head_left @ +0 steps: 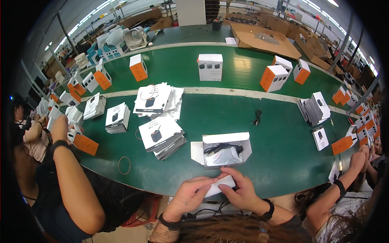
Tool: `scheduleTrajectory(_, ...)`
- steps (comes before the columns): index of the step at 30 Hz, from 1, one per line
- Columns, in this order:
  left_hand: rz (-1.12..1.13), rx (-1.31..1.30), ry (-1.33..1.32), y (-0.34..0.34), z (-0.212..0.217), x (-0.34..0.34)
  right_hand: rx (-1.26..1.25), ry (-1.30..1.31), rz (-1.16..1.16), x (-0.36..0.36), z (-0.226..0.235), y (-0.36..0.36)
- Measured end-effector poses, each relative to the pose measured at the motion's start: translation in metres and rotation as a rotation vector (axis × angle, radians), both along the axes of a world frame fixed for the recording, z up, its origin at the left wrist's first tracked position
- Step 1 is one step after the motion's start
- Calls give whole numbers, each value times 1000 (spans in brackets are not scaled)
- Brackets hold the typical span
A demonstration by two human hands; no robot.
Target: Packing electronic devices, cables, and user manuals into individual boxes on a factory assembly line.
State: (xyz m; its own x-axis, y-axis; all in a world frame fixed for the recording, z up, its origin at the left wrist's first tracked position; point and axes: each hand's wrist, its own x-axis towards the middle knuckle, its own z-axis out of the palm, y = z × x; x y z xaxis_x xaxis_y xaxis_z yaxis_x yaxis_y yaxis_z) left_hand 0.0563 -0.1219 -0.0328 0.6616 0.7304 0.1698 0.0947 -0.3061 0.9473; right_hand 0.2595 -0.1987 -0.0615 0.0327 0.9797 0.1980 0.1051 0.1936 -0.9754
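Both of my hands are closed around a small white flat-sided piece [221, 186], held at the table's near edge. My left hand [191, 195] grips its left end and my right hand [242, 193] its right, thumbs on the near side. Whether it is a folded booklet or a small carton I cannot tell. Just beyond my fingers stands an open white box [226, 138], its flaps spread out. Inside lie a coiled black cable [221, 149] and something in a whitish wrapping [225, 157].
Stacks of manuals [160, 131] fill the left of the green table [202, 109]. A loose black cable [256, 117] lies right of the box. White-and-orange boxes [210, 67] stand on the green belt [174, 71] beyond. Co-workers' arms [79, 182] reach in at both sides.
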Motion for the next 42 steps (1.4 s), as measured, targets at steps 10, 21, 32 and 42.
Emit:
scheduleTrajectory(10,211,-536,-219,-17,7,6,-1,85,-210,-3,12,-1)
scheduleTrajectory(21,218,-132,-74,-25,14,-8,-202,336,-37,-2,38,-1)
scheduleTrajectory(32,181,328,-27,-28,14,-5,-182,341,168,16,42,-4)
scheduleTrajectory(42,320,389,-111,-22,64,13,380,-99,-111,57,97,-9)
